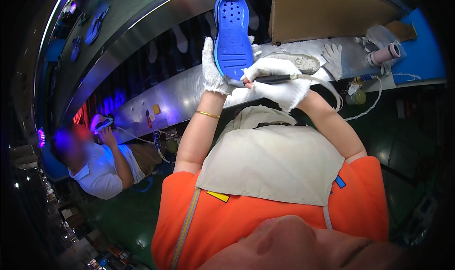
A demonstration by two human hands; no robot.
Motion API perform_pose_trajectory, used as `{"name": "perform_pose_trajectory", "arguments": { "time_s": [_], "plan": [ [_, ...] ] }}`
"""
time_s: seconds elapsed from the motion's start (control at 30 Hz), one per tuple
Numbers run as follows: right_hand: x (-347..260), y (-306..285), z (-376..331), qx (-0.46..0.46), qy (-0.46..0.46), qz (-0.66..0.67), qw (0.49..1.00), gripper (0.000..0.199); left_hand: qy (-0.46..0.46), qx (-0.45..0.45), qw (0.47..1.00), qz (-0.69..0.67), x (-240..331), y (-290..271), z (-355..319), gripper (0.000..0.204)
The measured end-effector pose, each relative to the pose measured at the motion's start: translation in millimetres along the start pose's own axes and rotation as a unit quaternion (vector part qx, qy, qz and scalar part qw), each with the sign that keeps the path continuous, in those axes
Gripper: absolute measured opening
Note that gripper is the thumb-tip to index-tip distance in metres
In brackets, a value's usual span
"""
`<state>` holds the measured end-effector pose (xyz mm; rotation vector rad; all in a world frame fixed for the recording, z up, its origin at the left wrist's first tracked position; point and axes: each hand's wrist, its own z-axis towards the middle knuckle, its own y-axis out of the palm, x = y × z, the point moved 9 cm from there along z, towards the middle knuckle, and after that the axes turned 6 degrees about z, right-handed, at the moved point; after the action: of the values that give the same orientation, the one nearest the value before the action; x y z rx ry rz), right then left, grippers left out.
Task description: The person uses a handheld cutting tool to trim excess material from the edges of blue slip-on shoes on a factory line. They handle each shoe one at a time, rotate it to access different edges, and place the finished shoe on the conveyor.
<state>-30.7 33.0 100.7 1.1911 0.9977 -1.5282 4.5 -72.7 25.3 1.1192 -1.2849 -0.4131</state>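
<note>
My left hand point(213, 71), in a white knit glove, is closed on the side of a blue shoe sole point(232, 37) and holds it up over the metal bench. The sole has round holes near its far end and grooves across its near part. My right hand point(282, 90), also gloved, grips a dark-handled brush point(271, 79) with a pale tube point(332, 87) at its rear. The brush's flat tip is by the near end of the sole; whether it touches is hard to tell. A grey-white sole point(303, 62) lies on the bench beyond my right hand.
A large cardboard sheet point(327, 16) stands behind the bench point(185, 82). White gloves point(332, 60) and a pinkish roll point(386, 53) lie to the right. At far left a conveyor point(128, 9) carries sandals. A co-worker point(106, 168) sits at left, handling a shoe part.
</note>
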Motion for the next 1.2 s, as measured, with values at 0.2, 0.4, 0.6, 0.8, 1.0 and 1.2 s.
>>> {"name": "perform_pose_trajectory", "arguments": {
  "time_s": [0.2, 0.4, 0.6, 0.8, 1.0, 1.2],
  "plan": [
    [-5.4, -26.5, 10.8, 0.073, -0.041, 0.040, 0.996, 0.009, 0.010, 0.015, 0.999, -0.039, -7.1, 3.1, -8.5, 0.075],
    [-14.6, 6.8, 7.9, -0.031, -0.013, 0.026, 0.999, 0.010, 0.029, 0.001, 0.998, -0.050, -6.9, -1.2, -10.3, 0.072],
    [-23.8, -29.5, 15.8, 0.143, -0.150, 0.020, 0.978, 0.013, 0.031, 0.051, 0.997, -0.046, -12.8, 6.2, -17.8, 0.055],
    [-22.8, -29.7, 18.7, 0.120, -0.108, 0.107, 0.981, 0.010, 0.023, -0.020, 0.995, -0.098, -11.6, -7.1, -11.3, 0.060],
    [-36.2, -32.1, 31.1, 0.147, -0.173, 0.025, 0.974, 0.010, 0.017, 0.047, 0.997, -0.052, -16.6, 10.3, -16.9, 0.057],
    [-7.6, -57.4, 34.2, 0.193, -0.123, 0.094, 0.969, 0.010, 0.018, 0.036, 0.999, -0.018, -8.2, 16.1, -16.9, 0.058]
  ]
}}
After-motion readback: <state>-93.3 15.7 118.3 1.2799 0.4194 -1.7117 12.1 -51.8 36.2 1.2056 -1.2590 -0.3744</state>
